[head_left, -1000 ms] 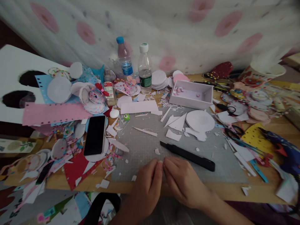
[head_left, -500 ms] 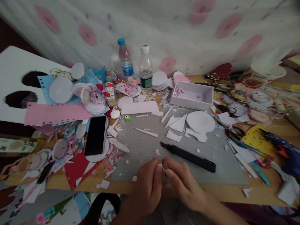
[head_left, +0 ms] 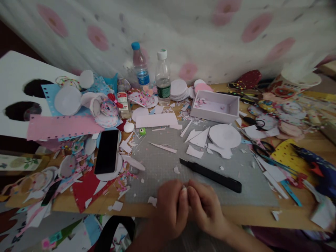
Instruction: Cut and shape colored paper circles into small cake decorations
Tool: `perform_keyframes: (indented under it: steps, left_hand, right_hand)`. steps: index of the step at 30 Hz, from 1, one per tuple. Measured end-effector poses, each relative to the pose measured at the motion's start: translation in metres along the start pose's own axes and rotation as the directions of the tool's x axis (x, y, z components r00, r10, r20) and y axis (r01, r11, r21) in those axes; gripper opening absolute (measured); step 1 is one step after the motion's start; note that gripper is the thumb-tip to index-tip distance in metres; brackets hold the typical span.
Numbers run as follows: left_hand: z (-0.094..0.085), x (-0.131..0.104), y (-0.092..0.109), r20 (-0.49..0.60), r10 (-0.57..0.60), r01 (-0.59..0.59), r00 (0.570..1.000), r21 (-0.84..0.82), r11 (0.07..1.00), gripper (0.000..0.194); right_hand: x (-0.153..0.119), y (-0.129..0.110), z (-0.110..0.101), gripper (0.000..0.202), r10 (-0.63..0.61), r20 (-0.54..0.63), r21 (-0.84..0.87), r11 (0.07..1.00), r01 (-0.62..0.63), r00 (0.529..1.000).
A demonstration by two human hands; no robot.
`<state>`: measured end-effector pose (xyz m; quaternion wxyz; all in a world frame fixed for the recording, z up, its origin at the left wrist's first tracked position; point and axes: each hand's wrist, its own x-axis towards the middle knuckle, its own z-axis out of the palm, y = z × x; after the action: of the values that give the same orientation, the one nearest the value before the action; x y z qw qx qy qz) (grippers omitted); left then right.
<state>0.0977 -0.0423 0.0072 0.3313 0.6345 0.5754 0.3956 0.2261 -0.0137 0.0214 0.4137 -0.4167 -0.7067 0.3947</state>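
Observation:
My left hand (head_left: 172, 206) and my right hand (head_left: 206, 206) meet over the front edge of the grey cutting mat (head_left: 157, 168). Both have curled fingers, thumbs side by side. A tiny pale bit shows between the fingertips; the rest of it is hidden. Just beyond them lies a black utility knife (head_left: 215, 175), its blade pointing to the back left. A small white paper scrap (head_left: 176, 170) rests on the mat above my left hand. White paper discs (head_left: 225, 136) and cut pieces (head_left: 194, 151) are farther back on the mat.
A phone (head_left: 107, 152) lies at the left. Two bottles (head_left: 141, 68) (head_left: 163, 80) stand at the back near a white box (head_left: 215, 106). Scissors (head_left: 264, 148), a blue glue gun (head_left: 319, 171) and a paper cup (head_left: 291, 84) are at the right. Decorated paper pieces crowd both sides.
Both hands have shifted slightly right and drawn closer together, covering more of the pale bit. More of a white scrap shows beside my left hand.

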Motion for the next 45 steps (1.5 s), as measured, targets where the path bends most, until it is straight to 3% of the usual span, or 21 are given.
perform_keyframes:
  steps: [4,8,10,12,15,17,20,25,32,37,42,45]
  left_hand:
    - [0.009,-0.01,-0.018,-0.103,-0.357,0.322,0.929,-0.256,0.912,0.042]
    - [0.005,-0.009,-0.025,-0.005,-0.534,0.486,0.846,-0.406,0.774,0.051]
    - [0.001,-0.005,-0.022,0.023,-0.554,0.511,0.832,-0.418,0.751,0.051]
    - [-0.002,-0.001,-0.017,-0.009,-0.514,0.477,0.858,-0.359,0.802,0.047]
    - [-0.004,0.005,-0.008,-0.048,-0.36,0.342,0.932,-0.223,0.913,0.036]
    - [-0.007,0.01,-0.002,-0.014,-0.261,0.256,0.965,-0.156,0.954,0.032]
    - [-0.016,0.018,0.008,0.093,-0.186,0.196,0.978,-0.118,0.974,0.033]
    - [-0.037,0.03,0.02,0.331,-0.091,0.085,0.939,0.032,0.996,0.025]
    - [-0.042,0.034,0.022,0.481,0.011,-0.181,0.876,0.309,0.934,0.014]
    - [-0.036,0.036,0.028,0.531,-0.092,-0.238,0.843,0.521,0.82,0.01]
    - [-0.034,0.04,0.032,0.603,-0.168,-0.261,0.78,0.558,0.788,0.015]
    - [-0.035,0.04,0.029,0.584,-0.152,-0.266,0.797,0.566,0.78,0.013]
  right_hand:
    - [0.002,-0.002,-0.002,0.031,-0.001,0.008,0.098,0.995,0.0,1.0]
    - [0.012,0.002,-0.011,0.026,-0.048,0.057,-0.022,0.999,0.05,0.997]
    - [0.016,0.006,-0.017,0.015,-0.037,0.071,-0.115,0.992,0.045,0.997]
    - [0.018,0.007,-0.023,0.01,-0.041,0.118,-0.18,0.982,0.062,0.992]
    - [0.018,0.005,-0.029,0.014,-0.098,0.235,-0.267,0.95,0.161,0.967]
    - [0.018,0.004,-0.029,0.002,-0.124,0.309,-0.331,0.916,0.228,0.943]
    - [0.019,0.003,-0.027,0.017,-0.127,0.379,-0.386,0.879,0.281,0.917]
    - [0.021,0.004,-0.027,0.021,-0.14,0.407,-0.411,0.855,0.318,0.903]
    - [0.019,0.0,-0.031,0.025,-0.165,0.436,-0.433,0.823,0.367,0.885]
    - [0.02,0.001,-0.03,0.032,-0.148,0.421,-0.49,0.793,0.361,0.895]
    - [0.017,0.006,-0.026,0.031,-0.071,0.467,-0.493,0.807,0.326,0.882]
    - [0.016,0.007,-0.027,0.027,0.007,0.47,-0.461,0.855,0.239,0.883]
